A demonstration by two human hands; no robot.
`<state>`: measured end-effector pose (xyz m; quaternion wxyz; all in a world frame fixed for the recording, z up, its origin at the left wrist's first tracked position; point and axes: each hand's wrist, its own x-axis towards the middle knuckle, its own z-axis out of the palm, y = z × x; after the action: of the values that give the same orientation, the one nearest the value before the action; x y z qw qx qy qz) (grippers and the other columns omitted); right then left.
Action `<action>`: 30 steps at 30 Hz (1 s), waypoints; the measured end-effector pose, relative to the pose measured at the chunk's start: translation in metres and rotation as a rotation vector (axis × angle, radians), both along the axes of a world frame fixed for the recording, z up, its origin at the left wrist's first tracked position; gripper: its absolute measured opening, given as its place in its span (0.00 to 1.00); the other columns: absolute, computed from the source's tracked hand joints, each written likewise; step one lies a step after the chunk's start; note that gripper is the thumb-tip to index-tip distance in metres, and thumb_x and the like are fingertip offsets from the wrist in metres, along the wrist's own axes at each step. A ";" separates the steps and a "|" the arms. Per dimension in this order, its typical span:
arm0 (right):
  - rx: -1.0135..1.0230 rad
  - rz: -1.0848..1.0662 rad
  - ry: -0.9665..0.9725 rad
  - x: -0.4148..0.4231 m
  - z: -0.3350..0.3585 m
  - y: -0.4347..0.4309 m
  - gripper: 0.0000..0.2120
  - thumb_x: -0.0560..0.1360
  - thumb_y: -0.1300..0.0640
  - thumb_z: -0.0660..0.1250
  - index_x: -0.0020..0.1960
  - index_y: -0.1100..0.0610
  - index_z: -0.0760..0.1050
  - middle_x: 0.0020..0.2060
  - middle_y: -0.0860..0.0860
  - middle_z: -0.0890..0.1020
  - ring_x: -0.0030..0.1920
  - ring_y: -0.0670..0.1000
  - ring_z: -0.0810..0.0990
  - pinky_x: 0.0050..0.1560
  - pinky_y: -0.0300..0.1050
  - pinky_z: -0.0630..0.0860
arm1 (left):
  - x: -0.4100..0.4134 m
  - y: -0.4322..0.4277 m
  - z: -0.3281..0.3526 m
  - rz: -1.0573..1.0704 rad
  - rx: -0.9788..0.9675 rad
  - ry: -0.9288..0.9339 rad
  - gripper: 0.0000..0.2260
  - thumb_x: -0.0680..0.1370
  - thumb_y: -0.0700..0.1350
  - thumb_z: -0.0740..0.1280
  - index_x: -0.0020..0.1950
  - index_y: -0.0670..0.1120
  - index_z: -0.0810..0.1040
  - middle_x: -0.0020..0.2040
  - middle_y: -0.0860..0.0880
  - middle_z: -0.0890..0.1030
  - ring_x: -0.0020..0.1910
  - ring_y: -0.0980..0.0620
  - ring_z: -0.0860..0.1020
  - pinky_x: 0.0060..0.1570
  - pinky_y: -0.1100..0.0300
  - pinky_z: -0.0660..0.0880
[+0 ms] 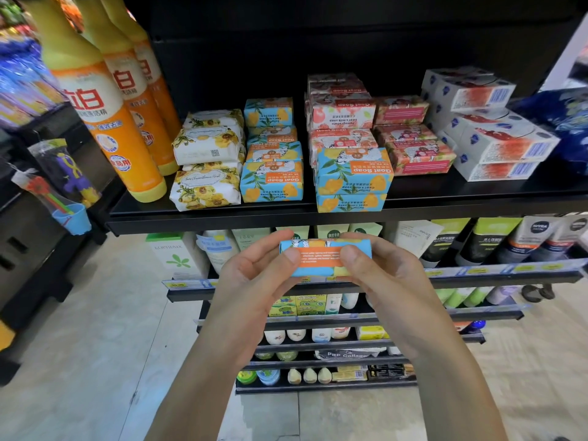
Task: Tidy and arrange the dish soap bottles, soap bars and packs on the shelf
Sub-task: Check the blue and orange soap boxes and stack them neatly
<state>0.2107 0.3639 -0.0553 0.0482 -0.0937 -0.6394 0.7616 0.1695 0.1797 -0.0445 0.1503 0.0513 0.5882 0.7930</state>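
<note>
Black metal shelf [206, 214] runs across the store aisle in front of us, above a pale floor [95, 329]. At far left, off the shelf, packaged toys [63, 173] hang on a side rack.

On the shelf's left end stand three tall orange dish soap bottles [105, 122] with yellow caps and bases, upright, in a row running from near to far. Just right of them lie white soap bars in yellow-flower paper [206, 186], stacked in a near pile and a far pile. Touching those on the right is a stack of blue-and-yellow Goat Soap bars [272, 183], their labels upside down to us. After a gap, a second small pile of the same blue bars [353, 176] sits right at the near edge. Behind and right of it, pink-and-red soap bars [342, 114] lie in several uneven stacks. Further right, white cardboard soap boxes [499, 144] with red print are piled at an angle. A dark blue pack [566, 122] lies at the right end, blurred.

Nearer to us, below the shelf edge and in front of the lower shelves [477, 275] of tubes and bottles, we hold one blue-and-orange wrapped soap bar [321, 259] in the air with both hands. Our left hand [251, 281] pinches its left end, thumb on the near face, fingers curled behind. Our right hand [388, 281] grips the right end the same way. The bar is level, its orange label facing us.
</note>
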 end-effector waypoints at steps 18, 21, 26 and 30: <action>0.044 0.076 0.340 -0.004 -0.004 0.011 0.35 0.64 0.68 0.80 0.69 0.57 0.75 0.63 0.56 0.81 0.68 0.57 0.78 0.65 0.57 0.78 | -0.006 -0.003 -0.003 -0.022 0.048 0.019 0.18 0.78 0.50 0.68 0.63 0.40 0.81 0.59 0.41 0.85 0.59 0.45 0.83 0.57 0.54 0.81; 0.166 0.112 0.350 -0.003 -0.001 0.010 0.35 0.67 0.70 0.79 0.71 0.56 0.72 0.65 0.53 0.80 0.69 0.55 0.77 0.68 0.56 0.76 | -0.007 -0.002 -0.001 -0.005 0.019 0.036 0.18 0.77 0.45 0.70 0.65 0.40 0.80 0.57 0.42 0.86 0.57 0.45 0.84 0.56 0.55 0.82; 0.731 -0.007 0.408 -0.004 0.009 0.005 0.40 0.68 0.53 0.83 0.75 0.46 0.69 0.71 0.41 0.69 0.74 0.45 0.68 0.73 0.40 0.67 | -0.009 -0.001 -0.001 0.047 -0.017 0.067 0.23 0.73 0.45 0.71 0.69 0.43 0.78 0.58 0.44 0.86 0.59 0.45 0.84 0.60 0.50 0.80; 1.011 -0.082 0.524 -0.013 0.015 0.004 0.36 0.67 0.50 0.82 0.72 0.53 0.74 0.66 0.44 0.72 0.69 0.44 0.69 0.69 0.30 0.63 | -0.011 0.002 0.004 0.028 -0.011 0.096 0.23 0.75 0.46 0.73 0.69 0.44 0.78 0.59 0.44 0.86 0.60 0.45 0.84 0.61 0.50 0.81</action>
<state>0.1976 0.3679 -0.0402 0.2735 0.1080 -0.8868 0.3565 0.1580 0.1818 -0.0407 0.1110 0.0802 0.5996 0.7885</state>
